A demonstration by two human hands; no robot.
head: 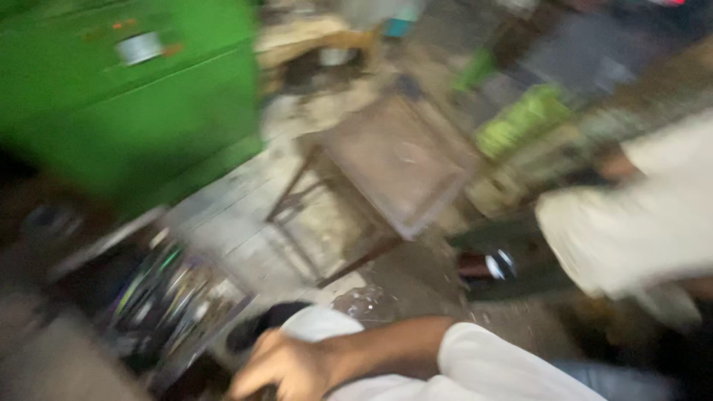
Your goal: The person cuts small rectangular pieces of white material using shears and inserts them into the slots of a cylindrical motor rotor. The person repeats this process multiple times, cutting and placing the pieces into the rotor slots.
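A dark, blurred object [256, 330] is seen at the bottom edge, just beyond a hand [286, 367] in a white sleeve, beside an open tray of metal tools [167, 297]. The hand appears curled, though its grip cannot be told. The object is judged rigid, best taken by its near edge.
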